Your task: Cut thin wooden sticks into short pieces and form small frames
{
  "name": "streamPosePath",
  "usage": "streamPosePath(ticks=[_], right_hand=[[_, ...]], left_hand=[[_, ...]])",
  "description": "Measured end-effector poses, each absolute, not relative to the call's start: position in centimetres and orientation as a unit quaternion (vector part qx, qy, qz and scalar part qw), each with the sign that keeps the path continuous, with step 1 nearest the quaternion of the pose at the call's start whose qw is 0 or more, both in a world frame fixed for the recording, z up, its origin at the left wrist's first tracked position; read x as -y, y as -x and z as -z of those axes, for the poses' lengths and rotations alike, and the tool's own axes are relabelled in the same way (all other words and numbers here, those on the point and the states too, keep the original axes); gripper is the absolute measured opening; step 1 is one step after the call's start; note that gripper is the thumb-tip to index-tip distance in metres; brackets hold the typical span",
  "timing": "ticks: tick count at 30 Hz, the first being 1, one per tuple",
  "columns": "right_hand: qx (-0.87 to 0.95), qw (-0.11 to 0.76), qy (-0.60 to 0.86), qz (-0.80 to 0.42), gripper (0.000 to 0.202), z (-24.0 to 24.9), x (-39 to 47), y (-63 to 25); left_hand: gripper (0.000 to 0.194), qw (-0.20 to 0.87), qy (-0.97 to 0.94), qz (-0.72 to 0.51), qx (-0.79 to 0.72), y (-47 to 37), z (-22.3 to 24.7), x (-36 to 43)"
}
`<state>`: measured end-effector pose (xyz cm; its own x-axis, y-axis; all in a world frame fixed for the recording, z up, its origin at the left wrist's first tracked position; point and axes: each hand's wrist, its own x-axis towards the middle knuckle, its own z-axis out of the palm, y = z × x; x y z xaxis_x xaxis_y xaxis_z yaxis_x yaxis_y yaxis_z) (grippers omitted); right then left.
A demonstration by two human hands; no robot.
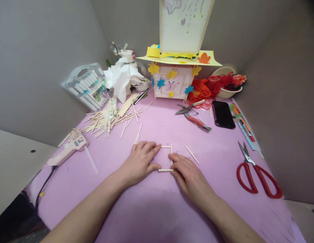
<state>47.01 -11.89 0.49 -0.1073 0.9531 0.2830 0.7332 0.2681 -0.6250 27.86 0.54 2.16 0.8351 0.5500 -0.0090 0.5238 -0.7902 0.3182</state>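
While steadying thin, pale wooden sticks (165, 170) mid-frame with left hand (143, 158) spread, right hand (187, 172) curled (grip unclear), keep corners square.

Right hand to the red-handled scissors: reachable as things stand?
Probably yes. The red-handled scissors lie to the right of the right hand, handles toward the person, with only purple tabletop visible between. Its fingers are at small sticks, so it would likely need to leave those.
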Motion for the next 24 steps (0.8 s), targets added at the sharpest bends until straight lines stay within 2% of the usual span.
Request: streamPosePath(ticks=[9, 16, 19, 24], right_hand=[[0.724, 0.321, 0.586, -0.172, 0.012, -0.6, 11.9, -47.0], [0.725, 0.327, 0.583, -0.168, 0.013, -0.9, 11.9, -47.1], [0.725, 0.333, 0.582, -0.161, 0.013, -1.0, 12.0, -47.1], [0.709, 0.348, 0.595, -0.152, 0.009, -1.2, 12.1, -47.2]], left_hand=[[0.063, 0.159, -0.941, -0.064, -0.291, -27.7, -2.3, -0.6], [0.049, 0.154, -0.884, -0.204, -0.392, -26.9, -2.2, -1.6], [0.058, 0.175, -0.889, -0.192, -0.378, -26.5, -2.5, -2.1], [0.079, 0.249, -0.908, -0.106, -0.321, -25.4, -3.6, -2.5]])
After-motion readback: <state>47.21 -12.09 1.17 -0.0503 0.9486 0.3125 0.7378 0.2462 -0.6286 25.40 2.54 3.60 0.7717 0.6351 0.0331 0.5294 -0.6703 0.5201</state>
